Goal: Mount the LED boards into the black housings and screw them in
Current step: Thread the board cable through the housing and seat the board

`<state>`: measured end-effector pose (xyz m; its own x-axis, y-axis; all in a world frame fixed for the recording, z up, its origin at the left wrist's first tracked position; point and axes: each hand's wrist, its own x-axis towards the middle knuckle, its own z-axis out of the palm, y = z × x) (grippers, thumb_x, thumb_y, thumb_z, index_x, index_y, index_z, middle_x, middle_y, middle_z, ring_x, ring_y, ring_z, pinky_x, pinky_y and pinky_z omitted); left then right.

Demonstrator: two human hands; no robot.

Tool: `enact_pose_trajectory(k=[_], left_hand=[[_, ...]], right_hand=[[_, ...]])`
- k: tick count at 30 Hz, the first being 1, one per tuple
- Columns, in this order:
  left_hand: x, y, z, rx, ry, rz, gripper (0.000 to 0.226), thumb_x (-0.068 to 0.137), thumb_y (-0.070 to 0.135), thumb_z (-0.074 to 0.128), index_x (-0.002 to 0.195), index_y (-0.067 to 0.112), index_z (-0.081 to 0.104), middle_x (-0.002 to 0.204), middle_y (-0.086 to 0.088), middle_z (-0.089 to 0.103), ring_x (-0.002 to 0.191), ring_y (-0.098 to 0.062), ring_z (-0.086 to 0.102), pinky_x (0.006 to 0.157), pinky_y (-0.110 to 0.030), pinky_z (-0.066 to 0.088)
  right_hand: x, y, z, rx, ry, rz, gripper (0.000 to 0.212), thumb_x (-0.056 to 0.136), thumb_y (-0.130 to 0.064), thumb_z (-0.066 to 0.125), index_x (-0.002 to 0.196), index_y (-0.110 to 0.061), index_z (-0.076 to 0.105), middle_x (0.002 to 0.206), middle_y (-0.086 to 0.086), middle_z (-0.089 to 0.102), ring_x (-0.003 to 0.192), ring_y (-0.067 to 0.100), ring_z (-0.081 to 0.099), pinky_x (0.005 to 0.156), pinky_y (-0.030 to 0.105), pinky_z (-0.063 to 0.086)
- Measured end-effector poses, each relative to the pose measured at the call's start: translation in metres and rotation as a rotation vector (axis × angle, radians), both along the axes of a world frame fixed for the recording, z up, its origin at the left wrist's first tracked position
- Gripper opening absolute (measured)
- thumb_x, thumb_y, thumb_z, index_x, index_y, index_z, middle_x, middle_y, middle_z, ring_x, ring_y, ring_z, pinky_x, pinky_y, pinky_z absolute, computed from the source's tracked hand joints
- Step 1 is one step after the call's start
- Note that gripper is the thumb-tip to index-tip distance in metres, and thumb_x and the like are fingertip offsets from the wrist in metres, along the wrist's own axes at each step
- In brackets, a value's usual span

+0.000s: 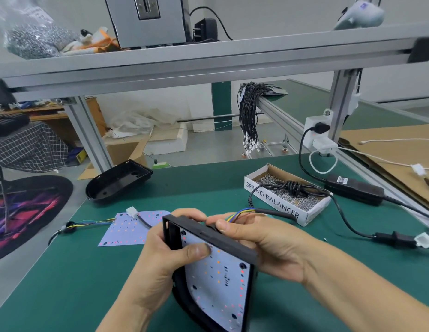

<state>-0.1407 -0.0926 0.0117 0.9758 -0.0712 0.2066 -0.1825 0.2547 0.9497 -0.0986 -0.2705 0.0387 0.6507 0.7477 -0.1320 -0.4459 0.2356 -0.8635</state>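
I hold a black housing [209, 238] tilted up over the green table, with a pale LED board [220, 279] lying inside it. My left hand [165, 255] grips the housing's left side, thumb pressing on the board. My right hand [261, 243] grips the top right edge, where coloured wires [239, 213] come out. A second LED board [132, 227] with a white connector lies flat on the table behind my hands. An empty black housing [117, 180] sits at the table's far left corner.
A cardboard box of screws [290, 200] marked SPRING BALANCER stands at right, a coiled black cable on it. A black power adapter [355, 190] and cables run along the right. An aluminium frame [208, 58] spans overhead; a wire bundle [250, 116] hangs behind.
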Motion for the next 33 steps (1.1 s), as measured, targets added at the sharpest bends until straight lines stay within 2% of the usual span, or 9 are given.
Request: enact_pose_trajectory(k=[3, 7, 10, 14, 18, 22, 25, 29, 33], left_hand=[[0.002, 0.0, 0.002, 0.016, -0.006, -0.018, 0.041, 0.046, 0.015, 0.087, 0.083, 0.019, 0.07, 0.079, -0.005, 0.07, 0.076, -0.019, 0.066, 0.069, -0.023, 0.053], [0.006, 0.003, 0.001, 0.064, 0.026, -0.028, 0.051, 0.043, 0.028, 0.093, 0.082, 0.01, 0.065, 0.078, -0.01, 0.063, 0.078, -0.021, 0.062, 0.068, -0.024, 0.052], [0.009, 0.003, -0.001, 0.079, 0.035, -0.003, 0.051, 0.043, 0.027, 0.094, 0.079, 0.008, 0.064, 0.079, -0.015, 0.061, 0.078, -0.024, 0.063, 0.067, -0.025, 0.053], [0.012, 0.004, -0.002, 0.053, 0.027, -0.026, 0.034, 0.05, 0.006, 0.084, 0.079, 0.008, 0.066, 0.085, -0.022, 0.066, 0.09, -0.031, 0.067, 0.073, -0.026, 0.054], [0.011, 0.011, -0.003, 0.147, 0.044, -0.007, 0.058, 0.052, 0.009, 0.079, 0.108, 0.022, 0.071, 0.104, -0.018, 0.07, 0.1, -0.024, 0.068, 0.084, -0.029, 0.055], [0.011, 0.014, -0.003, 0.13, 0.053, -0.055, 0.044, 0.059, 0.002, 0.067, 0.102, 0.01, 0.073, 0.1, -0.02, 0.072, 0.091, -0.026, 0.071, 0.07, -0.023, 0.056], [0.011, 0.016, -0.003, 0.107, 0.061, -0.087, 0.04, 0.062, 0.0, 0.064, 0.1, 0.004, 0.072, 0.099, -0.022, 0.071, 0.091, -0.03, 0.07, 0.069, -0.025, 0.056], [0.01, 0.018, -0.005, 0.052, 0.121, -0.053, 0.044, 0.051, -0.01, 0.071, 0.091, 0.008, 0.075, 0.093, -0.019, 0.073, 0.083, -0.029, 0.072, 0.062, -0.027, 0.057], [0.008, 0.02, -0.008, 0.027, 0.09, -0.037, 0.038, 0.058, -0.009, 0.067, 0.091, 0.008, 0.073, 0.095, -0.021, 0.071, 0.087, -0.03, 0.071, 0.069, -0.029, 0.058]], right_hand=[[0.004, -0.002, -0.001, -0.027, 0.011, -0.04, 0.02, 0.072, -0.015, 0.069, 0.089, -0.009, 0.077, 0.085, 0.005, 0.074, 0.074, 0.011, 0.069, 0.069, 0.018, 0.053], [0.006, -0.003, -0.004, -0.061, 0.027, -0.079, 0.025, 0.075, -0.019, 0.066, 0.094, -0.005, 0.074, 0.086, 0.004, 0.071, 0.082, 0.013, 0.06, 0.081, 0.021, 0.046], [0.009, -0.004, -0.001, -0.085, 0.018, -0.092, 0.016, 0.083, -0.012, 0.06, 0.094, -0.005, 0.07, 0.072, -0.002, 0.071, 0.067, 0.005, 0.065, 0.069, 0.014, 0.05], [0.011, -0.002, 0.003, -0.095, 0.018, -0.053, 0.013, 0.087, -0.007, 0.058, 0.093, -0.007, 0.071, 0.078, -0.002, 0.073, 0.07, 0.005, 0.067, 0.07, 0.015, 0.052], [0.01, 0.004, 0.002, -0.105, -0.009, -0.055, 0.011, 0.091, -0.006, 0.057, 0.088, -0.013, 0.066, 0.079, -0.006, 0.072, 0.071, 0.002, 0.066, 0.067, 0.014, 0.051], [0.009, 0.011, 0.0, -0.207, -0.089, -0.211, 0.006, 0.086, -0.01, 0.068, 0.089, -0.008, 0.063, 0.09, 0.008, 0.065, 0.079, 0.014, 0.062, 0.075, 0.018, 0.051], [0.007, 0.014, -0.001, -0.231, -0.132, -0.284, 0.008, 0.083, -0.011, 0.071, 0.078, -0.012, 0.065, 0.072, 0.0, 0.064, 0.065, 0.008, 0.06, 0.062, 0.013, 0.048], [0.002, 0.019, -0.005, -0.152, -0.07, -0.338, 0.017, 0.09, -0.019, 0.063, 0.074, -0.018, 0.063, 0.062, -0.005, 0.059, 0.055, 0.006, 0.051, 0.054, 0.018, 0.04], [0.001, 0.027, -0.008, -0.142, -0.089, -0.421, 0.025, 0.093, -0.018, 0.06, 0.068, -0.014, 0.061, 0.05, -0.005, 0.055, 0.041, 0.003, 0.044, 0.044, 0.016, 0.033]])
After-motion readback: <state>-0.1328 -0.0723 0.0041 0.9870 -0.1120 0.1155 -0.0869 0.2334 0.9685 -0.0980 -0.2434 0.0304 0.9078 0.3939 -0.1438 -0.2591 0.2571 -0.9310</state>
